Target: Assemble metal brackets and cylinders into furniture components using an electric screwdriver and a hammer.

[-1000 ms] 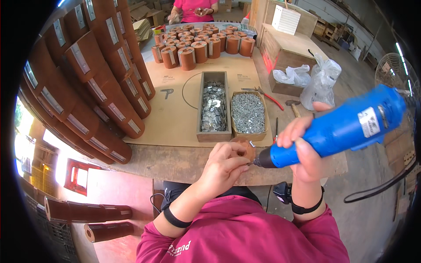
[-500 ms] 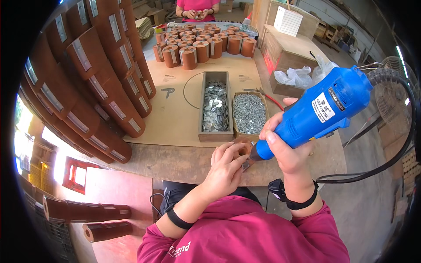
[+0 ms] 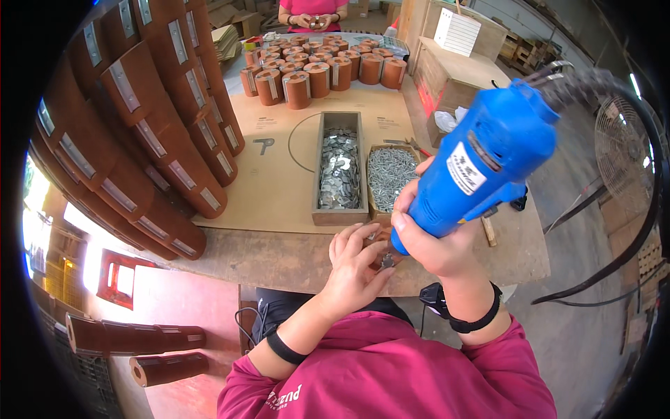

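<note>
My right hand (image 3: 440,241) is wrapped round a blue corded electric screwdriver (image 3: 481,164), tilted with its tip down to the left. Under that tip, my left hand (image 3: 352,265) grips a small reddish-brown cylinder (image 3: 379,235) at the bench's near edge. A small metal piece (image 3: 387,260) shows beside the left fingertips, close to the driver's tip; whether the tip touches it I cannot tell. Just beyond my hands stand a long wooden box (image 3: 316,185) of flat metal plates and a smaller box holding loose screws (image 3: 394,174).
Tall stacks of brown cylinders (image 3: 150,133) with metal strips rise at the left. Several short cylinders (image 3: 296,89) stand at the back, near another person's hands (image 3: 319,22). Red-handled pliers (image 3: 419,146) lie beyond the screws. The driver's black cable (image 3: 645,230) loops down at the right.
The screwdriver has swung more upright and shifted left, its tip slightly lower. A metal piece now shows by my left fingers, which still grip the cylinder. A wooden-handled tool has come into view.
</note>
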`<state>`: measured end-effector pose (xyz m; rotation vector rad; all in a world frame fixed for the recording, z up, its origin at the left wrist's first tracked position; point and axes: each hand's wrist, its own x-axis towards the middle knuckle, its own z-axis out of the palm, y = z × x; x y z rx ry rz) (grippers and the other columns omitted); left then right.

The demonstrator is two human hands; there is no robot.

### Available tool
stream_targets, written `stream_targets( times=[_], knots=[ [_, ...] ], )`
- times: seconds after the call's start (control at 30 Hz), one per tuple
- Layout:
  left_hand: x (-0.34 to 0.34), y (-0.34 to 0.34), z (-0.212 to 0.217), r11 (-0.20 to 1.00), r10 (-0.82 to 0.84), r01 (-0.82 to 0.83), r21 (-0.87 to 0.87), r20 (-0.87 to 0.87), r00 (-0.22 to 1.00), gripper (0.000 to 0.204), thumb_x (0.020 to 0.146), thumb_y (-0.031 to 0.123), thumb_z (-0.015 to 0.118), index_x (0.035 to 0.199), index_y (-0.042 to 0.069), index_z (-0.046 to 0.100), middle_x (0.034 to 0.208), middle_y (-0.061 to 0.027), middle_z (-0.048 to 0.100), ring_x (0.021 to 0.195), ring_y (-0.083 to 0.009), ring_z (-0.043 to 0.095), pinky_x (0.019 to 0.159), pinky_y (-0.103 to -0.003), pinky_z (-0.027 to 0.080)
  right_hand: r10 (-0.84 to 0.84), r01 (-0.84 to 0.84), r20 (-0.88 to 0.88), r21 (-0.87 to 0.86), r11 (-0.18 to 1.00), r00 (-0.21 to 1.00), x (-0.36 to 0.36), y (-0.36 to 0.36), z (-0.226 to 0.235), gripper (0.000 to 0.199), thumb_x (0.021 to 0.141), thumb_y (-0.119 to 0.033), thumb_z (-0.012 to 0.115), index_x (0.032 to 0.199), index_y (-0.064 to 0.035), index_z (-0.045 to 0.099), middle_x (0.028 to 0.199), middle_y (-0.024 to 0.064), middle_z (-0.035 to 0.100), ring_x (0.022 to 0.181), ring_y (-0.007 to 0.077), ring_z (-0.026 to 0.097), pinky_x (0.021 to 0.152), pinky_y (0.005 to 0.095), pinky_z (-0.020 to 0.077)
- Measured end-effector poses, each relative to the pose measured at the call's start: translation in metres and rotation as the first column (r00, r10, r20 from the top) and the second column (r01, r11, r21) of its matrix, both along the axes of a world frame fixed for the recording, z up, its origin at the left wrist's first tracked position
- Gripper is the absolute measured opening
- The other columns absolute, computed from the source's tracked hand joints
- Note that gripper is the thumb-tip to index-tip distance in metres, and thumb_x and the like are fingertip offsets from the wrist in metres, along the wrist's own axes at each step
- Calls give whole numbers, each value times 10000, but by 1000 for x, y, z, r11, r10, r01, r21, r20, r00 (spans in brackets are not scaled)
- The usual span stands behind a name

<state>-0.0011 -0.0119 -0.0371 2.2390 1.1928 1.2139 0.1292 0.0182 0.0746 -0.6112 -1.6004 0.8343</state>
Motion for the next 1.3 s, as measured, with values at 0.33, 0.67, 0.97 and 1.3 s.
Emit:
stream_targets(
  times=[0.33,0.67,0.97,1.3],
  knots=[
    [16,12,-8,988,150,-149,39,-16,989,479,522,235,775,926,89,563,1222,-198,383,1147,-409,352,923,-518,291,-28,28,6,-35,999,1000,-7,9,-7,483,679,65,578,1114,25,371,788,69,550,683,119,557,615,258,455],
    [22,19,-22,987,133,-137,80,57,990,364,561,193,733,829,50,533,1167,-220,430,1070,-403,435,901,-469,346,-27,26,-9,-65,998,1000,-8,15,-9,487,671,52,582,1111,23,374,781,77,553,672,125,563,605,256,460],
    [22,16,-18,987,150,-152,47,42,988,335,561,190,733,808,67,544,1167,-200,439,1074,-362,443,894,-452,344,-26,23,-48,-68,997,999,-8,15,-9,489,661,54,582,1107,23,382,759,75,555,655,121,561,604,253,461],
    [22,14,-11,981,195,-194,14,-60,979,353,559,212,739,796,52,532,1188,-196,430,1072,-354,440,897,-450,335,65,-82,-158,-102,991,985,12,14,-16,598,664,71,558,1201,24,300,730,79,545,648,155,559,617,286,465]
  ],
)
